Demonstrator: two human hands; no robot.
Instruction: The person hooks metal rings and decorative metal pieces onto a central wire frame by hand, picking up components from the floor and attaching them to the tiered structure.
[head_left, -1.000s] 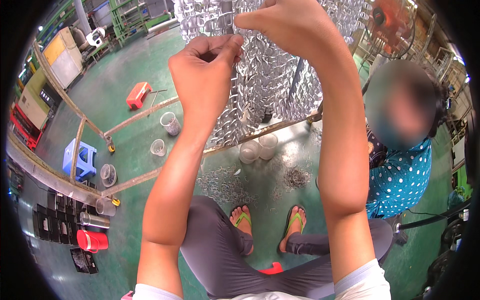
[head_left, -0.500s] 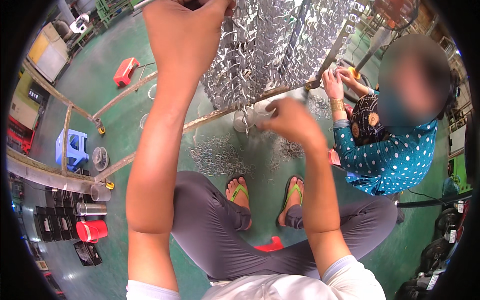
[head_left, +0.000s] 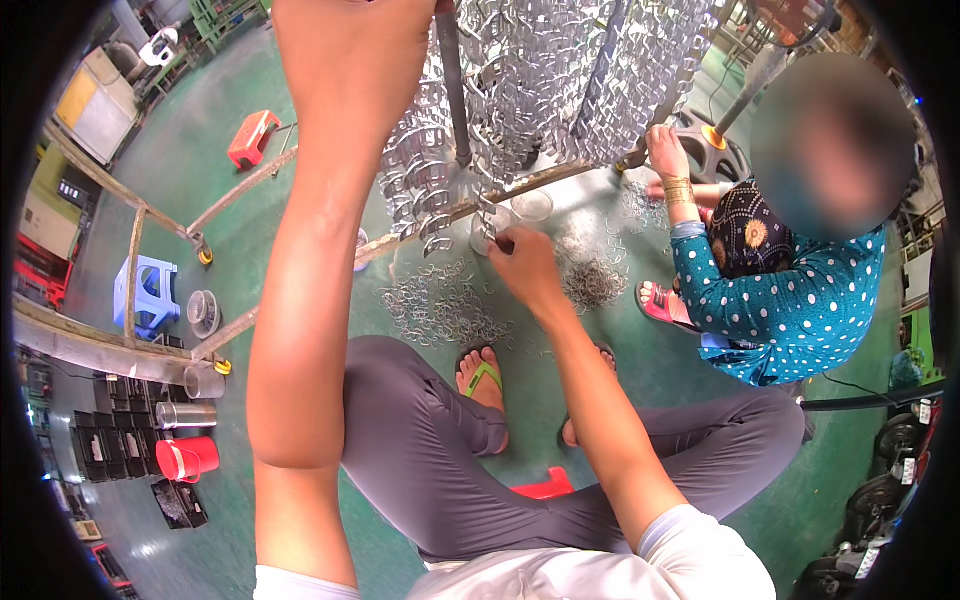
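Strands of linked, bent silvery metal pieces (head_left: 560, 90) hang in a dense curtain before me. My left hand (head_left: 350, 60) is raised at their upper left, beside a dark rod (head_left: 453, 90); its fingers are mostly cut off by the upper edge. My right hand (head_left: 528, 265) is closed in a pinch at the low end of one strand (head_left: 487, 205). What lies between its fingertips is too small to make out. Beneath, loose bent metal pieces (head_left: 440, 305) are scattered on the floor, with a denser heap (head_left: 595, 283) to their right.
At right a crouching co-worker (head_left: 790, 290) has a raised hand (head_left: 667, 152) near the strands. A rusty frame bar (head_left: 400, 238) crosses below the curtain. Clear tubs (head_left: 532, 206) stand under it. Leftward are a blue stool (head_left: 148, 295), a red stool (head_left: 253, 138) and a red jug (head_left: 187, 459).
My right hand has moved left and slightly down to the strand's end, its fingers closing. My left hand has shifted up and left. One of the co-worker's hands has dropped lower.
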